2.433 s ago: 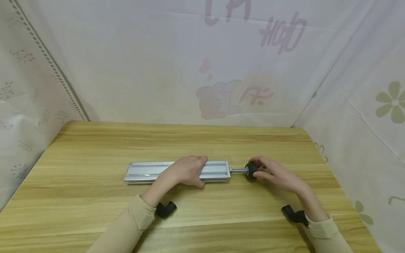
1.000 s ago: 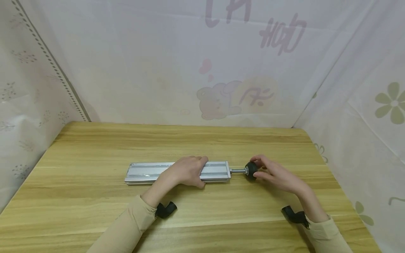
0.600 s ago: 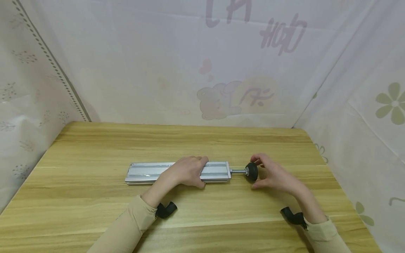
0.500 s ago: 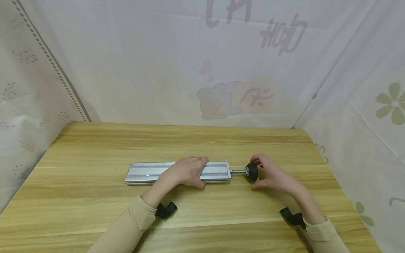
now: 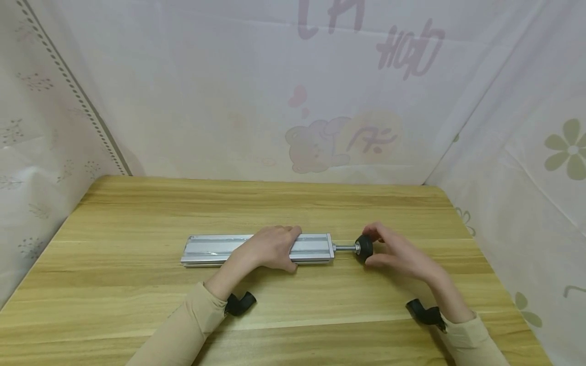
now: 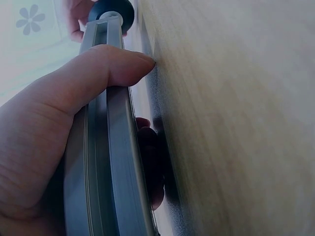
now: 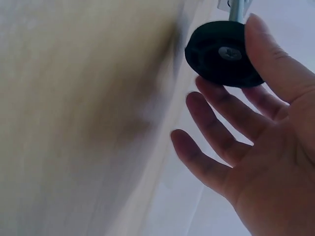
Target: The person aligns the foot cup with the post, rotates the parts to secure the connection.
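A long slotted aluminium profile (image 5: 316, 246) lies across the table, with an end plate at its right end. My left hand (image 5: 271, 247) grips it from above; in the left wrist view the thumb (image 6: 125, 69) is bent over one side and fingertips show at the far side. Out of the end plate runs a threaded rod (image 5: 344, 248) carrying a round black levelling foot (image 5: 364, 248). My right hand (image 5: 405, 256) pinches this foot at its rim between thumb and fingers. In the right wrist view, a screw head (image 7: 230, 53) sits in the middle of the foot's underside.
The wood-grain table (image 5: 320, 315) carries the profile near its middle. Printed cloth (image 5: 220, 101) hangs behind it and at both sides. Black curved pieces (image 5: 240, 304) stick out at both wrists, by the beige sleeves.
About half a second ago, my right thumb and fingers were spread apart around the levelling foot; now they have drawn in onto its rim. The left hand and the profile stay put.
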Demonstrator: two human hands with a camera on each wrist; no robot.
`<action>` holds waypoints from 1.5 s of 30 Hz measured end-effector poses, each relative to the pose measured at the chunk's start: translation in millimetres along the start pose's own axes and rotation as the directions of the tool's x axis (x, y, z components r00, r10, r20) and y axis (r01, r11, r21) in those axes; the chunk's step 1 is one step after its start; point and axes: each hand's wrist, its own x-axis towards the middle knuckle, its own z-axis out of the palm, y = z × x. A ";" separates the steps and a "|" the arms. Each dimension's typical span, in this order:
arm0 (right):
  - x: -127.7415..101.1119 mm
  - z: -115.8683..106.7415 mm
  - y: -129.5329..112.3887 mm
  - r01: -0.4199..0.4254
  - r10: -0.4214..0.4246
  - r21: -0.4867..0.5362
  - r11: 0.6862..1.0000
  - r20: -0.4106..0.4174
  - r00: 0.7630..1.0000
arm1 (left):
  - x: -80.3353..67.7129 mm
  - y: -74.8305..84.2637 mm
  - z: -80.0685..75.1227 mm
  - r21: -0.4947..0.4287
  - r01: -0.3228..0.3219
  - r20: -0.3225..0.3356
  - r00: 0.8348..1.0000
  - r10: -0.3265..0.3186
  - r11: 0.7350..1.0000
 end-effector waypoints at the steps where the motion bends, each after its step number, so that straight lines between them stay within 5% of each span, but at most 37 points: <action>1: -0.5 -0.7 0.9 0.005 -0.005 0.003 1.000 0.012 1.000 | -0.2 0.1 -0.1 -0.001 0.000 0.000 1.000 0.000 1.000; 13: -1.4 -3.8 2.1 -0.057 0.053 0.041 0.998 0.108 0.993 | -0.5 0.5 -0.1 -0.014 0.001 -0.001 1.000 -0.001 1.000; 28: 1.5 2.4 -7.2 0.011 -0.017 -0.119 0.993 -0.049 0.999 | 0.9 0.1 0.1 0.000 -0.002 0.000 1.000 0.002 1.000; 45: -1.6 -1.9 0.5 0.042 -0.041 -0.040 0.998 0.014 0.999 | 0.3 -0.3 0.1 -0.004 -0.003 -0.004 1.000 0.003 1.000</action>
